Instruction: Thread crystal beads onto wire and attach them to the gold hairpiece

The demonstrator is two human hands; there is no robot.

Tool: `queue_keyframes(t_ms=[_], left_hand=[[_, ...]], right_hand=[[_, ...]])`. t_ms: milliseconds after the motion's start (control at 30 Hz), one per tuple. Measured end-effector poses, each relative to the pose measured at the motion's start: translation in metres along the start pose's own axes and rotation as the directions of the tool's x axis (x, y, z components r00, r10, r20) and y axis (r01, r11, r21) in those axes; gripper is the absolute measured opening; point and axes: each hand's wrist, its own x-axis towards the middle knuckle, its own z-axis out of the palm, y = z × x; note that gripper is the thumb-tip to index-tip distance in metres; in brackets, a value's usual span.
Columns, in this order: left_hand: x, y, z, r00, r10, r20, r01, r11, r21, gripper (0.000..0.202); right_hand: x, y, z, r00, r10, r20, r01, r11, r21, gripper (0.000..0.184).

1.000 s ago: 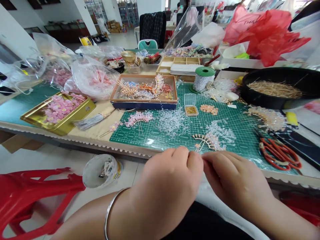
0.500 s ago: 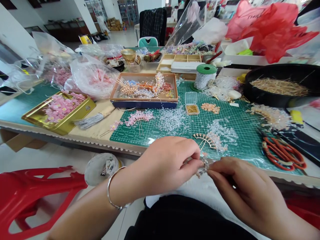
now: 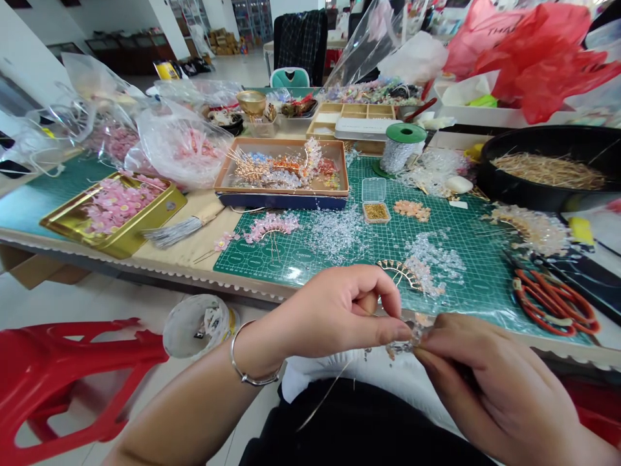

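Beaded piece (image 3: pixel 406 344) was held between both hands, just right of centre in the lower frame.
The left hand (image 3: pixel 330 317) and right hand (image 3: pixel 504 375) were each closed in a fingertip pinch on it, apparently to steady so small a part. Clear beads (image 3: pixel 334 233) lay loose at mid-frame, presumably spread for easy picking.

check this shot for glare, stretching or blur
In the head view, white glare sits near the front edge of the green mat; at that view's left edge, the red stool looks stretched; also in the head view, the shiny piece between the left hand and right hand is too soft to make out.
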Motion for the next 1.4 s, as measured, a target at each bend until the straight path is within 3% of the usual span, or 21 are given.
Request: queue_keyframes(t_ms=[100,167,367,467,533,633,700,833,1033,1233,1300,1400], left_hand=[[0.003,0.000,-0.005,0.997,-0.007,0.072,0.011,0.998,-0.057,0.024],[0.007,-0.003,-0.009,0.983,-0.017,0.182,0.046,0.987,-0.153,0.023],[0.032,-0.033,-0.005,0.857,-0.052,0.513,0.320,0.834,-0.450,0.024],[0.039,-0.050,0.005,0.814,-0.058,0.578,0.436,0.720,-0.540,0.027],[0.040,-0.056,0.011,0.810,-0.038,0.585,0.461,0.658,-0.595,0.029],[0.035,-0.058,0.017,0.855,-0.025,0.518,0.422,0.615,-0.667,0.032],[0.030,-0.057,0.019,0.905,-0.032,0.424,0.350,0.622,-0.700,0.032],[0.021,-0.052,0.026,0.967,-0.069,0.246,0.231,0.651,-0.723,0.030],[0.018,-0.047,0.043,0.990,-0.111,0.086,0.137,0.633,-0.762,0.037],[0.018,-0.045,0.051,0.993,-0.115,-0.030,0.049,0.624,-0.780,0.031],[0.017,-0.045,0.051,0.993,-0.115,-0.039,0.041,0.624,-0.781,0.031],[0.014,-0.045,0.049,0.991,-0.121,-0.055,0.035,0.635,-0.772,0.030]], right_hand=[[-0.004,0.001,0.001,1.000,-0.014,0.010,0.014,1.000,-0.004,0.019],[-0.004,0.000,0.001,1.000,-0.025,0.016,0.025,0.999,0.020,0.020],[-0.002,-0.002,0.007,0.994,-0.093,-0.064,0.099,0.991,0.093,0.028],[-0.005,-0.003,0.013,0.994,0.023,-0.111,-0.006,0.989,0.147,0.029],[-0.008,-0.003,0.018,0.963,0.235,-0.131,-0.193,0.943,0.270,0.022],[-0.008,0.000,0.023,0.805,0.591,-0.051,-0.453,0.670,0.588,0.008],[-0.006,0.003,0.025,0.724,0.689,0.027,-0.504,0.502,0.703,0.019],[-0.003,0.006,0.026,0.669,0.740,0.067,-0.530,0.412,0.742,0.024],[-0.007,0.003,0.026,0.634,0.772,0.034,-0.552,0.421,0.720,0.022],[-0.009,0.000,0.026,0.636,0.772,-0.002,-0.576,0.476,0.664,0.019],[-0.010,-0.003,0.024,0.651,0.758,-0.043,-0.599,0.547,0.585,0.015],[-0.012,-0.008,0.021,0.711,0.701,-0.061,-0.610,0.657,0.444,0.013]])
